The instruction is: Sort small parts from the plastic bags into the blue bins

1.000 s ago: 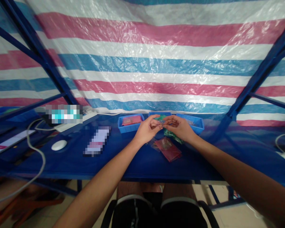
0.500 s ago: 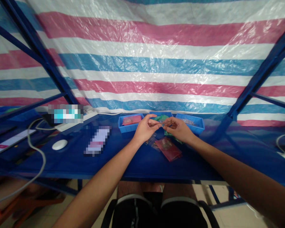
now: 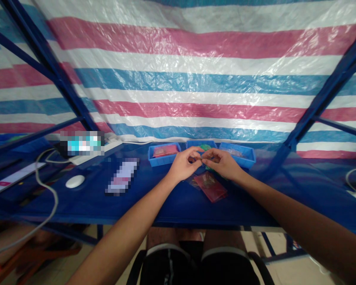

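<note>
My left hand [image 3: 183, 164] and my right hand [image 3: 221, 163] meet fingertip to fingertip above the blue table [image 3: 154, 200], both pinched on a small thing I cannot make out. Just below them lies a red plastic pouch [image 3: 210, 186] with a clear pouch beside it. Behind the hands stand three small blue trays: the left tray [image 3: 163, 154] holds a red pouch, the middle tray [image 3: 201, 144] holds green pouches, the right tray [image 3: 239, 153] holds a clear one.
A white mouse [image 3: 75, 181] and a pixelated card [image 3: 122, 176] lie to the left, with a white cable [image 3: 47, 190] and a power strip [image 3: 91, 154] beyond. Blue frame bars rise at both sides. A striped tarp hangs behind the table.
Both hands have sunk slightly and drawn closer, fingertips still pinched together; the green pouch seen under the right hand is now mostly hidden.
</note>
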`<state>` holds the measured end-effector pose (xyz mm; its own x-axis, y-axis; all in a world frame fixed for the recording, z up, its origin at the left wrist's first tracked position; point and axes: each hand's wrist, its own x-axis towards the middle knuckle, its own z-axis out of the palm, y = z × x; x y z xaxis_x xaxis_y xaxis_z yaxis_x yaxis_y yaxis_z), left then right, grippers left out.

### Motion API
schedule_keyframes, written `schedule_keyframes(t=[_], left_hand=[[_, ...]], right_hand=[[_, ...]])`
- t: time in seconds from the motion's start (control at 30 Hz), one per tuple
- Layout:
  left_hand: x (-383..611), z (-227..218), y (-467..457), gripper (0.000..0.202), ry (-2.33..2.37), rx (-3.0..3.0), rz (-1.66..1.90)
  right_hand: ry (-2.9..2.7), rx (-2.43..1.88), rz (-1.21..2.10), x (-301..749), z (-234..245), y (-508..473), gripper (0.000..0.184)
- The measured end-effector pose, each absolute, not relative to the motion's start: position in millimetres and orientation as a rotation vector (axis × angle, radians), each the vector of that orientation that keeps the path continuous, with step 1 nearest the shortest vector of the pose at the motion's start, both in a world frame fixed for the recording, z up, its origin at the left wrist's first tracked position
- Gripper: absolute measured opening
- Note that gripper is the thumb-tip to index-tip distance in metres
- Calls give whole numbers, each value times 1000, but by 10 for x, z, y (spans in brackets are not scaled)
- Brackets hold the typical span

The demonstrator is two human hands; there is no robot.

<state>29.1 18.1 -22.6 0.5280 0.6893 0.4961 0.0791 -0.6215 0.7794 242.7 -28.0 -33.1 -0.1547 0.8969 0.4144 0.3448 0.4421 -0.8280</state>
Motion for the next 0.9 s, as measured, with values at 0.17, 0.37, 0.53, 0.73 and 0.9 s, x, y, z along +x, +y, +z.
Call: schedule_keyframes(t=[0.17, 0.37, 0.53, 0.73, 0.9], left_hand=[[299, -226, 159, 35, 662, 2092, 1109], [318, -234, 180, 44, 638, 2092, 1148], [308, -217, 164, 38, 729, 2132, 1179], [321, -181, 115, 46, 597, 1955, 1030], [315, -206, 181, 34, 663, 1832, 1104]], right_hand=[[-1720, -1069, 700, 2416, -276, -315, 30], [-1598, -1074, 704, 2456, -339, -230, 35], [-1497, -1075, 557, 2496, -352, -175, 30], [-1664, -996, 584, 2452, -297, -265, 23], [-1773, -999, 586, 2437, -346, -279, 25]])
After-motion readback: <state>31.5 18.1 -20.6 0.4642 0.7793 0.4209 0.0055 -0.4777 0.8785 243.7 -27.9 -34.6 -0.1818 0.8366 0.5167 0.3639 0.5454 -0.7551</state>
